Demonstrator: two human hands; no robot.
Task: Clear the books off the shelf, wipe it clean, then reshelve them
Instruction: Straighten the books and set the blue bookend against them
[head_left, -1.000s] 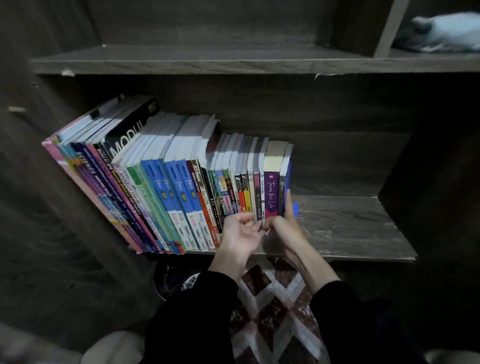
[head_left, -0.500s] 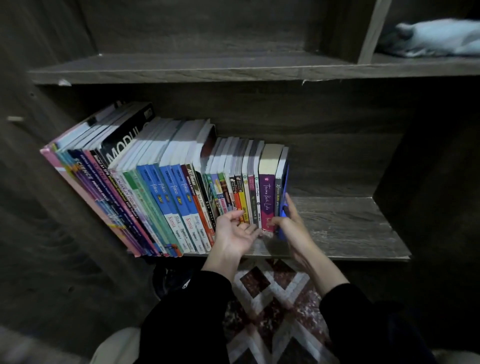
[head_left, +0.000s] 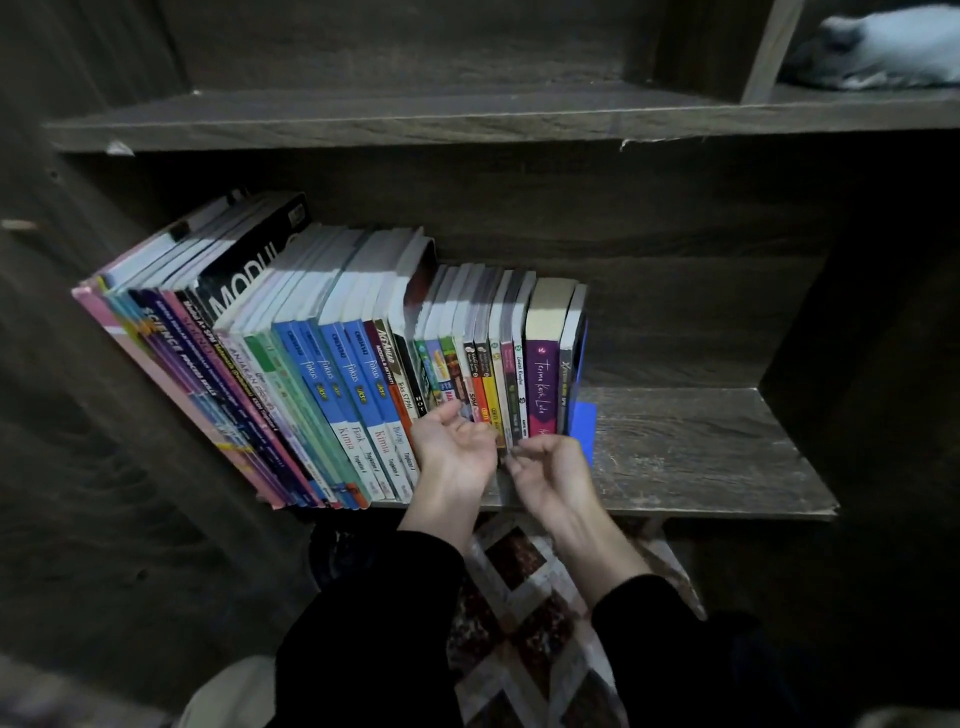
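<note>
A row of books (head_left: 332, 364) stands on the dark wooden shelf (head_left: 696, 452), leaning left against the cabinet wall. A purple-spined book (head_left: 543, 384) and a thin blue book (head_left: 581, 410) end the row on the right. My left hand (head_left: 452, 449) is palm up with fingers apart, just in front of the small spines. Beside it, my right hand (head_left: 553, 470) has its fingers curled loosely near the foot of those spines and holds nothing. The bottoms of several small books are hidden behind both hands.
The right half of the shelf board is bare wood. An upper shelf (head_left: 467, 117) runs above, with a pale cloth (head_left: 883, 49) lying at its far right. A patterned rug (head_left: 524, 623) covers the floor below me.
My right hand has come off the blue book at the row's right end and drawn back toward the shelf's front edge. My left hand has turned more palm up.
</note>
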